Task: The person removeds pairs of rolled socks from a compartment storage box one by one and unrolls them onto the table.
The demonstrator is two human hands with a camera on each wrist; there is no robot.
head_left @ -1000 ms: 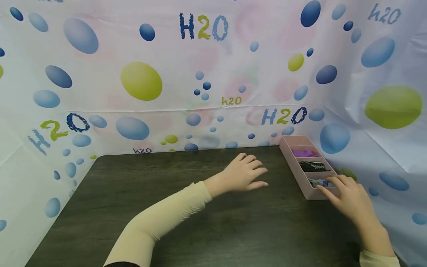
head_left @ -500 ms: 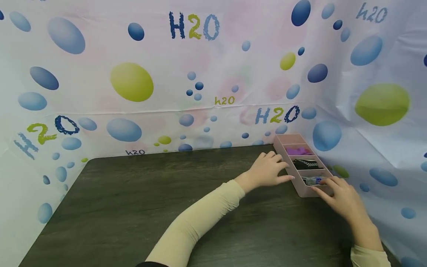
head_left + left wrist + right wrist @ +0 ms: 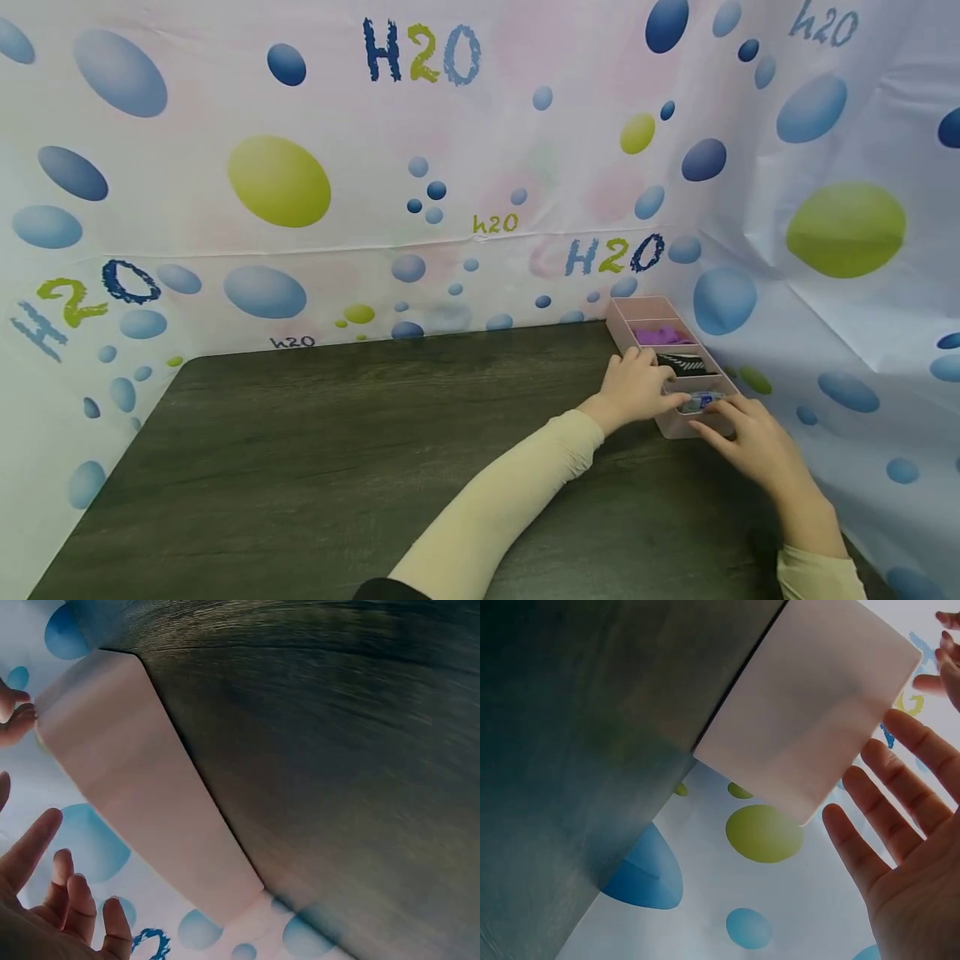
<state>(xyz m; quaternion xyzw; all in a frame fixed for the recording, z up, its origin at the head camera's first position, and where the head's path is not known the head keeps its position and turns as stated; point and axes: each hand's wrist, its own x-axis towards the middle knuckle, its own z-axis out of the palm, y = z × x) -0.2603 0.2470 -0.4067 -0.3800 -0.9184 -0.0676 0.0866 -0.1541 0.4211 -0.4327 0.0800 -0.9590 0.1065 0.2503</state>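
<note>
A pink divided organizer box (image 3: 624, 323) stands at the table's far right. Its front compartment holds a small clear packet with a blue label (image 3: 701, 402). My left hand (image 3: 632, 385) hovers by the box's left side, fingers spread and gently bent, thumb tip near the packet. My right hand (image 3: 757, 437) is at the front right corner, fingertips over the front compartment and thumb beside the front wall. In the right wrist view, the right hand's fingers (image 3: 907, 791) extend along the rim; in the left wrist view, the left fingers (image 3: 71, 889) are apart from the wall.
Behind the packet, other compartments hold a black item with white stripes (image 3: 684, 364) and a purple item (image 3: 662, 336). A dark wooden table (image 3: 337, 467) spreads to the left. A printed curtain (image 3: 360, 167) closes off the back and right.
My left hand has moved right, from over the table to the box's left side. My right hand stays at the front corner. The head view has shifted slightly right.
</note>
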